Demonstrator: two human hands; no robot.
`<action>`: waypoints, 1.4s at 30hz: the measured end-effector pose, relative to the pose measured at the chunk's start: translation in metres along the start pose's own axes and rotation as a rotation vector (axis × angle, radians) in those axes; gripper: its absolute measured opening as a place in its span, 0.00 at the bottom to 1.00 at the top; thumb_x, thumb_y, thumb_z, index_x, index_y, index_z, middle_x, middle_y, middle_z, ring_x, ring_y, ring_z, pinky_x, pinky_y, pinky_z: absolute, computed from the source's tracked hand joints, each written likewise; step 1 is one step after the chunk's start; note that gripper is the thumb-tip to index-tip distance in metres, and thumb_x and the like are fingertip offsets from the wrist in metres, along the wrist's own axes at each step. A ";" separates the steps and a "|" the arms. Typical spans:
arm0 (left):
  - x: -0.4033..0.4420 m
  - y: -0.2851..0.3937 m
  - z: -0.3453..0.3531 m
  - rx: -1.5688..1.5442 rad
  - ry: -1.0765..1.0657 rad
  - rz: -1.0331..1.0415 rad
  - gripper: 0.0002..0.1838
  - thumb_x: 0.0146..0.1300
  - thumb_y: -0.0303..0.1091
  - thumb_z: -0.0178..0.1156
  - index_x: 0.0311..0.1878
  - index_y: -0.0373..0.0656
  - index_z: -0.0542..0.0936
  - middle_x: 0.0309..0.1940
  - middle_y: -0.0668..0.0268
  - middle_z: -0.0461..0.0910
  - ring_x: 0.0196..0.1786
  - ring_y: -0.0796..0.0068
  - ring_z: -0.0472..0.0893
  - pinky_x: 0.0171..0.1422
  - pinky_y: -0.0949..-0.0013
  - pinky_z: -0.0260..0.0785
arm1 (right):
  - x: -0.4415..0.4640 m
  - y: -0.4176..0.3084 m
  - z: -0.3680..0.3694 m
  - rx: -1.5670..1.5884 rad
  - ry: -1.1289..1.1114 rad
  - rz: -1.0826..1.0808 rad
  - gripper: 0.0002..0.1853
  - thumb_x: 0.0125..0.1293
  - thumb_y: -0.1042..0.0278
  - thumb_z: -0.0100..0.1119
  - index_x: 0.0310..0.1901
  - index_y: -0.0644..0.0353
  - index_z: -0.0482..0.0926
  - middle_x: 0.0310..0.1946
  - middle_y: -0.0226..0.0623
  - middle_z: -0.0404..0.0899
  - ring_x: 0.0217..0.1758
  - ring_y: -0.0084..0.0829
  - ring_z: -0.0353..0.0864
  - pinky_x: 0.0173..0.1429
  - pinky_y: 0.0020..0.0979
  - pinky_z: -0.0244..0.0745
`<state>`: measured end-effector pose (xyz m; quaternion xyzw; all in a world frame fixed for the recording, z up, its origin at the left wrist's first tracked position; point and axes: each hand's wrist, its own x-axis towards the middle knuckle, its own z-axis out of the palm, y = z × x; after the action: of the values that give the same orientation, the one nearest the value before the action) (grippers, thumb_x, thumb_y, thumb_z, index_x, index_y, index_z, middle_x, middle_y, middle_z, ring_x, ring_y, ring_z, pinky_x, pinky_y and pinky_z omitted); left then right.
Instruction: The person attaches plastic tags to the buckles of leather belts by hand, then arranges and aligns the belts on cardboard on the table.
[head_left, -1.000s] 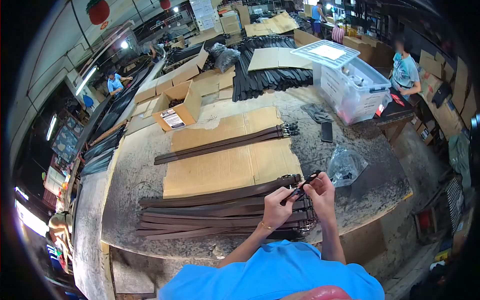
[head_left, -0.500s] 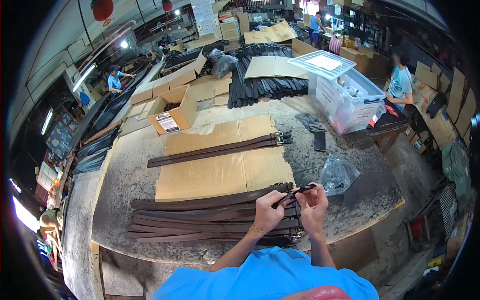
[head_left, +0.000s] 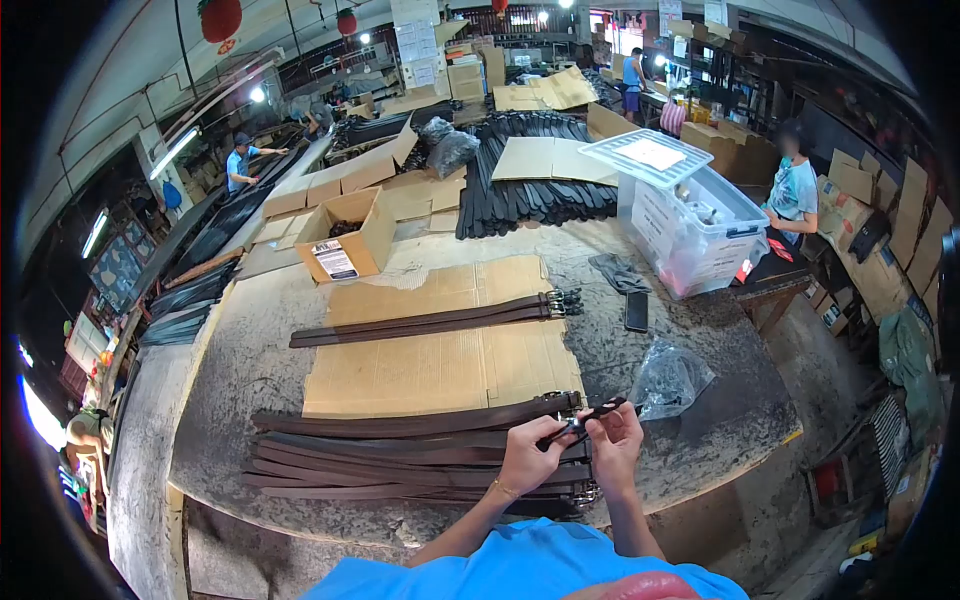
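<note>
Both my hands meet over the buckle ends of a pile of dark brown belts (head_left: 400, 448). My left hand (head_left: 530, 458) is pinched on one part of a small dark strap (head_left: 582, 424), and my right hand (head_left: 614, 445) grips its other part. Whether a buckle is attached to the strap is too small to tell. Farther back, a few brown belts (head_left: 430, 321) lie across a cardboard sheet (head_left: 400, 370), their metal buckles at the right end.
Right of the cardboard are a clear plastic bag (head_left: 668, 380), a phone (head_left: 636, 311) and a dark cloth (head_left: 620, 271). Behind them stands a lidded plastic bin (head_left: 690, 230). An open carton (head_left: 345, 240) sits at the back left. Several people are around other tables.
The camera view has shifted, so the table sits lower and more to the left. Both hands keep hold of the dark strap, with little change in their grip.
</note>
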<state>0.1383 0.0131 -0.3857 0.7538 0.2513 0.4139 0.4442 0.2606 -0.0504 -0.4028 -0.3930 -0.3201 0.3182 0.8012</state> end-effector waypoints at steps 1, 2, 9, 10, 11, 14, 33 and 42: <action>0.000 0.000 0.000 -0.001 0.002 -0.004 0.07 0.51 0.19 0.65 0.35 0.33 0.81 0.26 0.59 0.80 0.29 0.71 0.80 0.36 0.72 0.70 | -0.001 0.002 0.000 -0.001 -0.001 0.005 0.12 0.61 0.78 0.64 0.41 0.59 0.70 0.38 0.36 0.82 0.42 0.24 0.81 0.50 0.26 0.74; -0.001 -0.001 0.000 0.010 -0.002 0.002 0.07 0.51 0.20 0.65 0.35 0.33 0.81 0.27 0.59 0.81 0.30 0.71 0.81 0.36 0.72 0.70 | -0.001 0.004 -0.002 -0.005 0.011 0.008 0.12 0.61 0.79 0.63 0.42 0.60 0.70 0.38 0.36 0.82 0.42 0.24 0.81 0.50 0.25 0.74; -0.004 -0.006 0.003 0.018 -0.026 -0.039 0.07 0.51 0.21 0.66 0.36 0.34 0.82 0.28 0.59 0.81 0.31 0.71 0.82 0.37 0.72 0.71 | -0.001 0.007 -0.007 -0.020 0.024 0.059 0.12 0.61 0.82 0.61 0.43 0.60 0.71 0.38 0.35 0.81 0.42 0.24 0.81 0.49 0.24 0.74; -0.004 -0.006 0.003 0.018 -0.025 -0.040 0.07 0.51 0.21 0.66 0.36 0.34 0.82 0.28 0.59 0.81 0.31 0.71 0.82 0.37 0.72 0.71 | -0.001 0.006 -0.007 -0.020 0.024 0.060 0.12 0.61 0.82 0.61 0.43 0.60 0.71 0.38 0.35 0.81 0.42 0.24 0.81 0.49 0.24 0.74; -0.004 -0.006 0.004 0.017 -0.016 -0.038 0.07 0.51 0.21 0.66 0.36 0.34 0.82 0.27 0.59 0.81 0.31 0.71 0.82 0.37 0.72 0.71 | -0.001 0.004 -0.006 -0.040 0.028 0.065 0.11 0.61 0.82 0.61 0.43 0.61 0.71 0.38 0.35 0.81 0.42 0.23 0.81 0.49 0.24 0.74; -0.003 -0.009 0.006 0.022 0.013 -0.023 0.07 0.51 0.21 0.65 0.35 0.34 0.82 0.27 0.59 0.81 0.30 0.72 0.81 0.37 0.72 0.71 | 0.001 0.000 -0.006 -0.124 0.028 0.075 0.10 0.61 0.82 0.60 0.41 0.61 0.72 0.38 0.35 0.81 0.42 0.22 0.81 0.48 0.23 0.74; 0.005 -0.012 -0.005 -0.111 -0.095 -0.112 0.06 0.53 0.20 0.64 0.35 0.33 0.81 0.26 0.60 0.80 0.29 0.72 0.78 0.37 0.71 0.69 | 0.002 -0.023 0.001 -0.293 -0.101 0.076 0.11 0.62 0.83 0.59 0.46 0.63 0.73 0.39 0.35 0.81 0.44 0.22 0.80 0.50 0.24 0.74; 0.008 -0.005 -0.006 -0.096 -0.049 -0.095 0.06 0.53 0.20 0.64 0.35 0.32 0.81 0.27 0.61 0.80 0.30 0.74 0.78 0.38 0.72 0.70 | -0.009 -0.019 0.006 -0.299 -0.045 -0.047 0.12 0.65 0.76 0.60 0.48 0.63 0.69 0.41 0.37 0.81 0.46 0.23 0.79 0.53 0.25 0.72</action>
<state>0.1370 0.0240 -0.3851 0.7289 0.2558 0.3854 0.5048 0.2553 -0.0640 -0.3866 -0.4929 -0.3911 0.2569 0.7336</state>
